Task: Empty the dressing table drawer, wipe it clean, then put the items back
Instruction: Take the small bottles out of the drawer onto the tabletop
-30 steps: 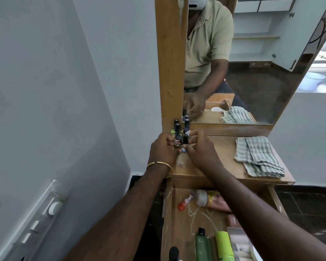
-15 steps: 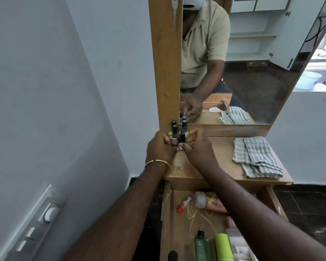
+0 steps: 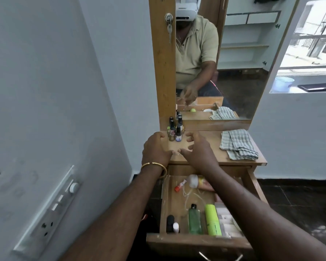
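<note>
head view: the emptying step is judged under way; small bottles [image 3: 174,129] are stood at the worktop [image 3: 205,153] back corner, with left hand [image 3: 155,147] and right hand [image 3: 198,149] loosely spread just before them, nothing held. next, a reach is called for into the open drawer [image 3: 177,202], where a green bottle [image 3: 194,219] and others lie

Pale grey-white walls [image 3: 45,81] all round, with a switchboard [image 3: 51,211] set low on the left one. Floor [image 3: 300,204] is dark, glossy tile I think, hard to tell. A tall wood-framed mirror [image 3: 243,81] reflects white shelving [image 3: 243,48]. Daylight comes through a window [image 3: 313,40] on the right, buildings outside.
</note>
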### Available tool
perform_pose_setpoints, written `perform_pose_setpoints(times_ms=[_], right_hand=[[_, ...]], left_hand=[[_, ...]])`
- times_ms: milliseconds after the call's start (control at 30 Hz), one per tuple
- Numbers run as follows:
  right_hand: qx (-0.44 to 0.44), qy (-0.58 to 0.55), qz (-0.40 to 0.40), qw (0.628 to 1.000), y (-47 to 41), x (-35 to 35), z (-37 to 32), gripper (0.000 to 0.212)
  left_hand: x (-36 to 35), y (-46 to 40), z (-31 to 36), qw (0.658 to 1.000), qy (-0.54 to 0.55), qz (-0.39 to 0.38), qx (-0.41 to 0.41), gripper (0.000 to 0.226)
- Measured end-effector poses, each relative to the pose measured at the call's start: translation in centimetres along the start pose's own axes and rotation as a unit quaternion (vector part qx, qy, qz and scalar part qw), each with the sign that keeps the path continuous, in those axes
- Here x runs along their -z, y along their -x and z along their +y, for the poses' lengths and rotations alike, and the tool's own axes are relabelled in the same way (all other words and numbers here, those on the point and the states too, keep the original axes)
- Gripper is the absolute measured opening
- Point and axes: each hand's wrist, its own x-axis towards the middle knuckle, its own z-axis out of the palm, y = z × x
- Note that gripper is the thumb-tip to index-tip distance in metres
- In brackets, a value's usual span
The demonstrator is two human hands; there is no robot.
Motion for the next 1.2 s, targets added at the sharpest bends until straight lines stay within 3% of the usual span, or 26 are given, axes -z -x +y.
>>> perform_pose_setpoints(times_ms=[100, 167, 267, 367, 767, 1033, 1200], right_hand=[[-0.007, 0.025, -0.053, 0.998, 3.4, 0.3, -0.2, 0.030], [-0.025, 0.037, -0.142, 0.989, 5.6, 0.2, -0.2, 0.023], [-0.002, 0.135, -0.274, 0.952, 8.6, -0.8, 0.4, 0.016], [0.001, 0.206, -0.335, 0.919, 10.3, -2.5, 1.3, 0.015], [0.035, 0.285, -0.356, 0.889, 10.5, -4.6, 1.2, 0.012], [0.030, 0.284, -0.302, 0.910, 10.1, -4.2, 1.6, 0.016], [0.012, 0.246, -0.289, 0.925, 8.4, -1.8, 0.7, 0.021]], left_hand=[[0.8, 3.0, -0.6, 1.000, -0.003, 0.000, 0.005, 0.056], [1.2, 4.8, -1.2, 1.000, -0.001, -0.005, 0.001, 0.051], [1.6, 7.1, -2.1, 1.000, -0.001, -0.014, 0.001, 0.045], [1.8, 8.6, -2.9, 1.000, -0.001, -0.019, 0.009, 0.040], [1.6, 10.2, -4.1, 0.999, 0.010, -0.049, 0.005, 0.032], [1.1, 10.2, -4.4, 0.995, 0.037, -0.088, 0.007, 0.011], [0.7, 10.3, -4.8, 0.985, 0.036, -0.167, -0.009, 0.024]])
